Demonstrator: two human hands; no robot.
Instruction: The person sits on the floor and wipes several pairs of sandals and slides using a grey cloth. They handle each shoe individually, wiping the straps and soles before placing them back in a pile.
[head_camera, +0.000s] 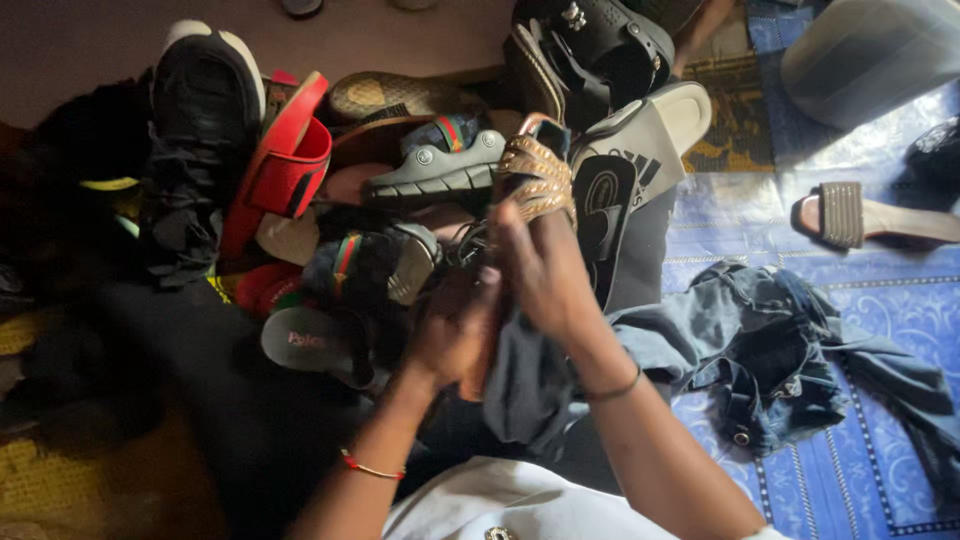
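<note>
Item in hand: one gold, strappy, beaded sandal (538, 175), raised at the top of a mixed shoe heap and pinched at its lower edge by my right hand (545, 270), fingers closed on it. My left hand (455, 335) sits just beside and below, curled against a fold of grey-blue denim cloth (760, 350); whether it actually grips the cloth or another shoe I cannot tell, the frame being blurred there. Neighbours: grey moulded slide with a red-green stripe (440, 160) touching on the left; grey-and-black slide sandal with a white sole (630, 170) just to the right; red open sandal (290, 160) and black lace-up trainer (200, 110) further left. Handling note, as I judge it: keep the hold on the sole rather than the thin straps, lift straight clear so the beads do not snag the adjoining slides, and steady the pile with the other hand
</note>
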